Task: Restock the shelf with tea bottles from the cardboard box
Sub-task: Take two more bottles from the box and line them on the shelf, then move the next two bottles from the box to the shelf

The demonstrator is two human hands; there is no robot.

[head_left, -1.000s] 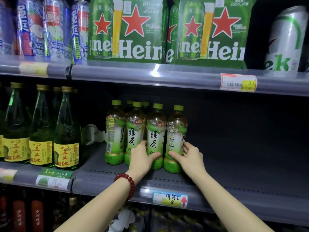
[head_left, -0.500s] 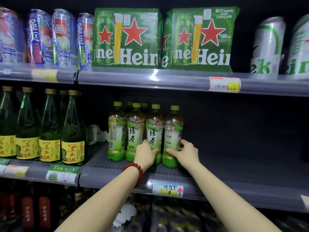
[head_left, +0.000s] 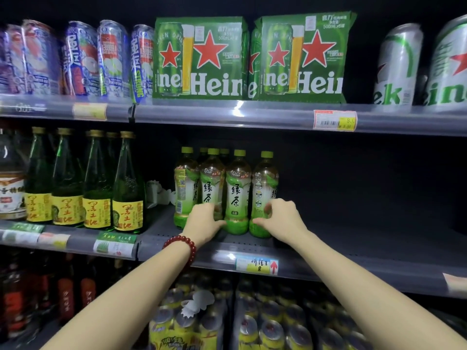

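On the middle shelf [head_left: 353,238], the tea bottles [head_left: 237,193] stand as the landmark: a front row of four with further caps visible behind, all upright, long axes vertical, set toward the left part of the bay. Right of this cluster the shelf deck runs bare and dark; left of it stand green glass bottles [head_left: 127,183] with yellow labels, close by but apart.

Left hand [head_left: 203,221] sits low at the second bottle from the left, fingers curled about its base, thumb reaching toward the third. Right hand [head_left: 280,218] is at the rightmost bottle [head_left: 264,195], fingers bent round its lower label, thumb along the green foot. Both hands meet the row from the front, at base height, equally near.

Judgement: the bottles lie straight ahead of both hands, so any squaring or pushing back runs along the shelf depth. The cardboard box is not in view. A red bead bracelet [head_left: 182,246] circles the left wrist
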